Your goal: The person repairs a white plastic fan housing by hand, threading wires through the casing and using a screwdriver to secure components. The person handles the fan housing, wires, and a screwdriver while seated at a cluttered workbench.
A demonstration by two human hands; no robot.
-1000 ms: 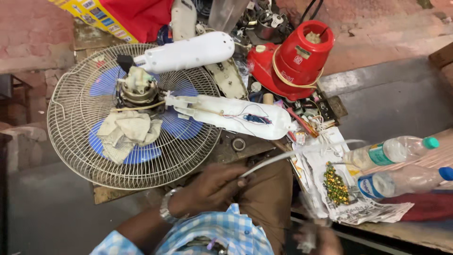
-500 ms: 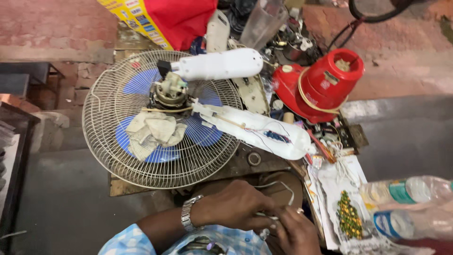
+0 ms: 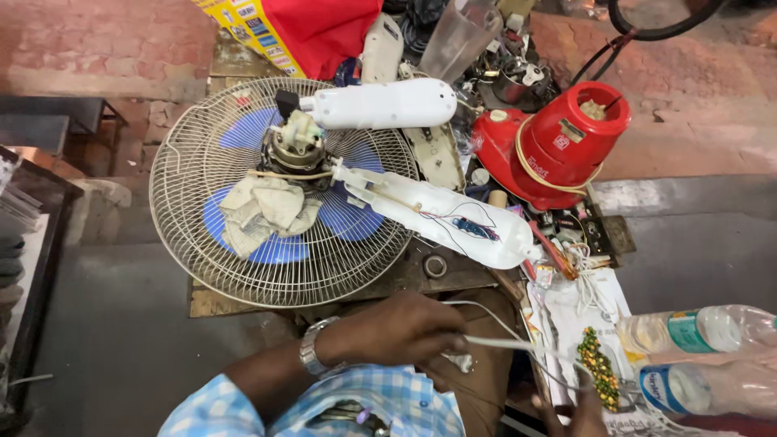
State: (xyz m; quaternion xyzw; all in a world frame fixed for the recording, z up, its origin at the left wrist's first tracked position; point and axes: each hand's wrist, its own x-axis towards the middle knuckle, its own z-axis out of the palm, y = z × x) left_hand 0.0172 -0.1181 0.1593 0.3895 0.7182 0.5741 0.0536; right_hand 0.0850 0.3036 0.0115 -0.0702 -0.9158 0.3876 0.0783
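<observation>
Left hand [image 3: 396,330]: fingers pinching the white cable [image 3: 506,343], below the surface's [image 3: 243,301] near edge.
Right hand [image 3: 579,409]: mostly out of frame; grip cannot be told.
Fan guard [image 3: 243,267]: flat on the surface, cloth [image 3: 267,210] on top.

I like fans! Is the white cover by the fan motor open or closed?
Open. The long white cover lies hollow side up on the fan's wire guard, with thin wires and a small blue part showing inside.

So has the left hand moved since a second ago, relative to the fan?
Yes. The left hand has drawn back from the fan grille rim toward the body, now holding the white wire lower down.
</observation>
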